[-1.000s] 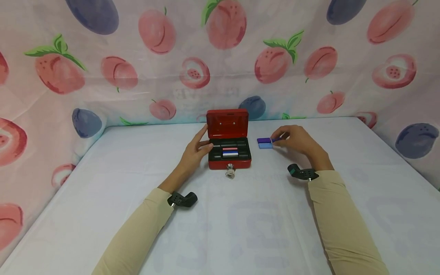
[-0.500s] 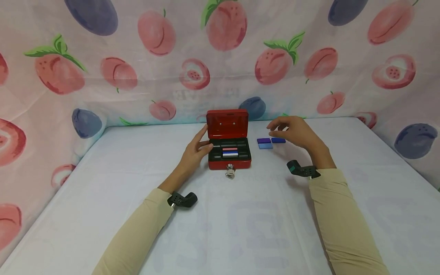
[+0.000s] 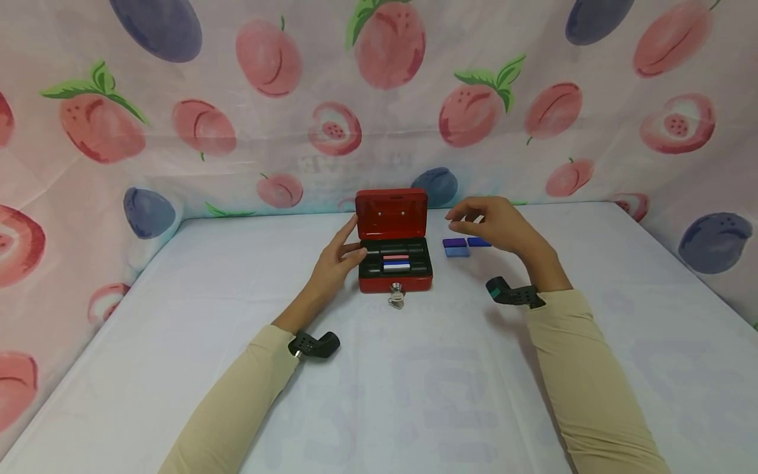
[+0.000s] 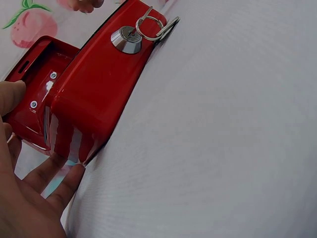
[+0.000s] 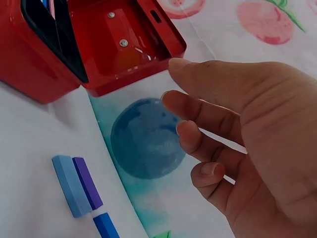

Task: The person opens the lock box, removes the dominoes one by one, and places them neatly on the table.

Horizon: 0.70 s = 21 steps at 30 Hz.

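Note:
A red cash box stands with its lid raised and its black tray showing. Pink, blue and white sticks lie in the tray. My left hand rests against the box's left side, fingers along the side wall and thumb near the lid. To the right of the box my right hand hovers with loosely bent fingers and nothing between them. Below it on the table lie a purple block, a light blue block and a dark blue block.
Keys on a ring hang from the lock at the box's front. A white cloth covers the table. Behind it hangs a fruit-print cloth.
My right hand has let go of the dark blue block, leaving it beside the purple one, then risen and shifted left towards the box. My left hand has stayed at the box.

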### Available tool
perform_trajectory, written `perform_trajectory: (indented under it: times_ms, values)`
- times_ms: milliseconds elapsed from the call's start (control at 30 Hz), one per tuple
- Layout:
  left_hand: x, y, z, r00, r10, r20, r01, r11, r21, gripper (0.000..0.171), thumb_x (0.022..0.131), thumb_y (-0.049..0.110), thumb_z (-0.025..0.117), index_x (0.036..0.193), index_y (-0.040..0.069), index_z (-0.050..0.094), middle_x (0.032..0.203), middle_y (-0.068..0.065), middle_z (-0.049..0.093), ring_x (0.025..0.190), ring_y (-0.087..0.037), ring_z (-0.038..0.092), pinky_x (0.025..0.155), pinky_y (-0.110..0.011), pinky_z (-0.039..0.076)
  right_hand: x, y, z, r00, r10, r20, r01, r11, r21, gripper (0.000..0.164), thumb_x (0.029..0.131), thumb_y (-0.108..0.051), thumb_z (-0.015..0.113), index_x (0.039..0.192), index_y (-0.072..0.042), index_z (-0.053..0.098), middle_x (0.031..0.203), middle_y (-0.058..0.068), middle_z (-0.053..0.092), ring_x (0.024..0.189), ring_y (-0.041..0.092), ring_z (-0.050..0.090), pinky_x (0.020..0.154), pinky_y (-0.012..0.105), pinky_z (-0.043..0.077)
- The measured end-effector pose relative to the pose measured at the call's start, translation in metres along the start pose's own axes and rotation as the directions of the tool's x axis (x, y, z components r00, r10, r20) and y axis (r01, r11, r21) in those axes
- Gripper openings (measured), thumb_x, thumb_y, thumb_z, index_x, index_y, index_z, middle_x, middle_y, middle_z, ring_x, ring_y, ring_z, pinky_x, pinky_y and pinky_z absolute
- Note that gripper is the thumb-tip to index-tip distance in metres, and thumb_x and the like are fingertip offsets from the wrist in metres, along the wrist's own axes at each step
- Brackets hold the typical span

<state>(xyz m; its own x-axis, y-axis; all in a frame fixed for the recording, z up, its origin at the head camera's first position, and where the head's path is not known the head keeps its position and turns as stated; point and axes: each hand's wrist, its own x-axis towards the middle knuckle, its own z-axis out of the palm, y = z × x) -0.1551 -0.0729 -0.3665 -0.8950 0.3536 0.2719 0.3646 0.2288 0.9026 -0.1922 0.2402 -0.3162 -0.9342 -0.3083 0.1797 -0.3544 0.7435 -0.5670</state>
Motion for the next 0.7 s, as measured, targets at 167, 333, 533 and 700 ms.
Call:
perform_trajectory:
  times_ms: [167,333,533,700]
  values:
    - [0.000,-0.002,0.000,1.000,0.007,0.001,-0.007,1.000,-0.001,0.065,0.098,0.012,0.052,0.154,0.009,0.017,0.157,-0.012,0.019,0.130,-0.039,0.040,0.103,-0.051,0.037,0.000,-0.008,0.005,0.999,-0.045,-0.010,0.046,0.999,0.017,0.024,0.089,-0.027,0.069,0.111,-0.017,0.069,0.106,0.001,0.066,0.093,0.019,0.058,0.079,0.041,0.050]
    - [-0.002,-0.002,0.001,1.000,0.016,0.001,-0.016,1.000,0.001,0.065,0.098,0.012,0.052,0.153,0.008,0.017,0.157,-0.012,0.019,0.130,-0.039,0.040,0.103,-0.051,0.037,0.000,-0.013,0.011,0.997,-0.082,-0.017,0.082,0.995,0.053,0.027,0.090,-0.027,0.068,0.115,-0.017,0.068,0.107,0.000,0.065,0.093,0.018,0.059,0.078,0.040,0.051]
    - [-0.002,-0.003,0.002,1.000,0.023,-0.001,-0.023,1.000,0.001,0.065,0.098,0.012,0.052,0.153,0.008,0.017,0.157,-0.013,0.019,0.130,-0.040,0.040,0.103,-0.050,0.038,0.001,-0.017,0.022,0.995,-0.097,0.004,0.097,0.993,0.066,0.029,0.091,-0.031,0.067,0.116,-0.016,0.068,0.108,-0.002,0.065,0.093,0.018,0.058,0.073,0.036,0.052]
    - [-0.003,-0.004,0.003,1.000,0.015,-0.004,-0.015,1.000,0.006,0.065,0.098,0.013,0.052,0.154,0.009,0.017,0.157,-0.012,0.019,0.130,-0.039,0.040,0.103,-0.050,0.038,0.001,-0.021,0.030,0.989,-0.146,0.012,0.145,0.987,0.069,0.030,0.091,-0.032,0.066,0.116,-0.014,0.068,0.105,-0.001,0.065,0.092,0.019,0.057,0.069,0.036,0.051]
